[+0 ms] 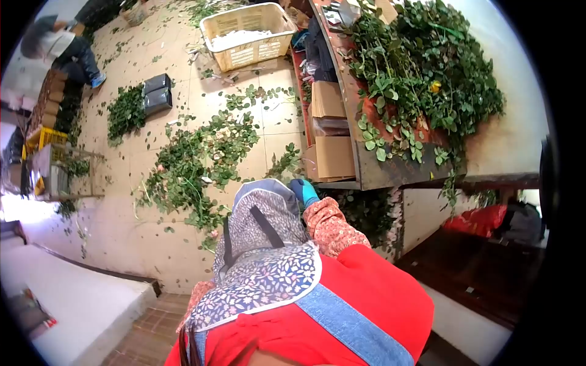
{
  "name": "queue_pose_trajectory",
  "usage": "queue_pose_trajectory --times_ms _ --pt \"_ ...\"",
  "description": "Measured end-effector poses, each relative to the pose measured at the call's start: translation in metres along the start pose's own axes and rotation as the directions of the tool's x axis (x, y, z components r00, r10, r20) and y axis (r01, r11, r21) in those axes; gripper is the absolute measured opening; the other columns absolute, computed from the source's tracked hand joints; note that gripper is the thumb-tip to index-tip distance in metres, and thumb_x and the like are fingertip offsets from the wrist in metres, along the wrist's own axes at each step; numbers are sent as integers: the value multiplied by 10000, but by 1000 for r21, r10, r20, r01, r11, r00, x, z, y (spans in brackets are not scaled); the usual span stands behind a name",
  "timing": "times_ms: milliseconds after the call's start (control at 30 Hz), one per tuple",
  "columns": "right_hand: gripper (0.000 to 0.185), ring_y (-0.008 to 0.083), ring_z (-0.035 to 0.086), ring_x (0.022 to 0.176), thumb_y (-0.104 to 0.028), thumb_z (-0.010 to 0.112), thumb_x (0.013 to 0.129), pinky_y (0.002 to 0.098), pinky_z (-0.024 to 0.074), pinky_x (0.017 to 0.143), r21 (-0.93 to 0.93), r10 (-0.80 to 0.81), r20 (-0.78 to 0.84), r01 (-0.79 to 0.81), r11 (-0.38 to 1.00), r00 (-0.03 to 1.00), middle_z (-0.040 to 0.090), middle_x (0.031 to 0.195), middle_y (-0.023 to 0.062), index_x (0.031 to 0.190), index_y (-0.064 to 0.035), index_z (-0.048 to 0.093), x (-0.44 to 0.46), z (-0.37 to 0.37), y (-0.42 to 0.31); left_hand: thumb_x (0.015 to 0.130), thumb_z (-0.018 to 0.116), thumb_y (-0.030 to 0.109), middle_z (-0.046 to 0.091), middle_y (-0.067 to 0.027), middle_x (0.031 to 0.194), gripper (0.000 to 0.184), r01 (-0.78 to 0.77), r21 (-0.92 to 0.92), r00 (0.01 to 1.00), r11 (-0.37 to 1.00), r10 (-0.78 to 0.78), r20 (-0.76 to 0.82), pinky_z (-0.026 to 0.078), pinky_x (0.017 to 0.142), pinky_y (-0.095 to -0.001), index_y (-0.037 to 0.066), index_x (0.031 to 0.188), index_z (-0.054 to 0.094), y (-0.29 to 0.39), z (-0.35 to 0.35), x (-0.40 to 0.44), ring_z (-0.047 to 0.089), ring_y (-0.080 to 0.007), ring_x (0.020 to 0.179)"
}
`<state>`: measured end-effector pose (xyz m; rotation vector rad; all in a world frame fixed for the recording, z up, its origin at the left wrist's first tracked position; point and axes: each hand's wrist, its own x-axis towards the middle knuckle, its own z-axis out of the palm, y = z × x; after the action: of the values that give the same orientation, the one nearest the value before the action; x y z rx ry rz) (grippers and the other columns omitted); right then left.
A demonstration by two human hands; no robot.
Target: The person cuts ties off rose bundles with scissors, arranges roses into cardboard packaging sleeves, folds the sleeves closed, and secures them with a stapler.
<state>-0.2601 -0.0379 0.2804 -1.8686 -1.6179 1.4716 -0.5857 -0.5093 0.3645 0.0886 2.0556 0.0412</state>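
Observation:
My right hand (304, 191), in a blue glove, hangs low beside the right edge of my flowered apron (262, 287), close to the lower corner of the workbench. Its fingers are small and partly turned away, so their grip does not show. My left hand is out of sight; only a bit of its patterned sleeve (200, 294) appears beside the apron. Nearest to the right hand are flat brown cardboard pieces (336, 157) on the bench's shelf. Cut leafy stems (204, 152) lie scattered over the tiled floor in front of me.
A heap of leafy stems (421, 67) covers much of the workbench (390, 168) at right. Further off stands a cream plastic crate (256, 58) with white pieces inside. Two black packages (157, 94) lie by more foliage. Another person (64, 49) is at the far left.

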Motion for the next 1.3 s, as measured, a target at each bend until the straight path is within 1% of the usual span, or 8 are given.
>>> queue_pose_trajectory --times_ms 267,300,400,567,767,1067,1200,1300 --pt "268 248 634 727 -236 572 880 406 498 710 -219 154 340 -81 972 928 671 829 157 1025 -51 701 133 14 98 839 602 287 695 -213 1007 335 -216 309 976 926 203 71 541 839 -436 58 1067 688 284 -90 119 678 -347 952" --pt "274 238 631 800 -227 567 887 387 495 761 221 58 327 -136 966 943 686 888 136 1077 -75 692 157 33 126 839 602 289 695 -214 1009 334 -235 346 972 908 226 68 541 840 -435 57 1062 691 326 -105 129 678 -347 954" --pt "325 313 653 880 -309 544 894 406 490 802 -283 213 203 -151 947 956 695 960 179 1034 -57 693 224 -13 -13 841 603 293 695 -214 1015 331 -283 482 955 829 288 66 542 843 -432 54 1049 701 441 -149 167 678 -346 960" --pt "388 381 638 997 -371 520 909 420 482 863 -102 12 71 -4 995 997 664 1043 220 1056 -44 670 236 -108 -210 844 603 301 695 -216 1025 330 -307 740 904 598 427 30 542 848 -427 50 1026 716 665 -182 242 677 -345 970" --pt "343 166 625 1027 -194 489 1017 321 498 895 690 -256 49 153 707 965 654 1142 105 1273 24 555 239 -219 -393 799 683 369 697 -205 1034 440 -867 241 457 437 889 31 499 922 -404 15 1060 679 1016 -152 207 659 -335 1005" --pt "566 298 668 964 -416 458 1008 433 518 898 574 -76 -658 565 592 749 662 1099 187 1315 59 488 285 -347 -524 881 629 425 689 -178 962 433 -990 135 9 29 989 -149 505 867 -385 29 1050 670 1554 -91 108 658 -308 923" --pt "526 273 653 985 -383 481 1001 421 500 916 596 35 -637 462 657 770 667 1084 169 1273 65 523 335 -396 -617 897 599 400 659 -111 808 317 -862 500 8 -91 981 191 503 651 -362 124 1020 694 1756 -100 214 631 -197 754" --pt "392 228 634 1022 -233 478 1003 375 465 955 598 90 -576 344 724 812 665 1092 146 1260 57 539 363 -425 -647 803 719 480 707 -169 919 640 -889 181 439 420 894 84 518 733 -408 -123 1004 650 1835 -61 202 656 -243 830"
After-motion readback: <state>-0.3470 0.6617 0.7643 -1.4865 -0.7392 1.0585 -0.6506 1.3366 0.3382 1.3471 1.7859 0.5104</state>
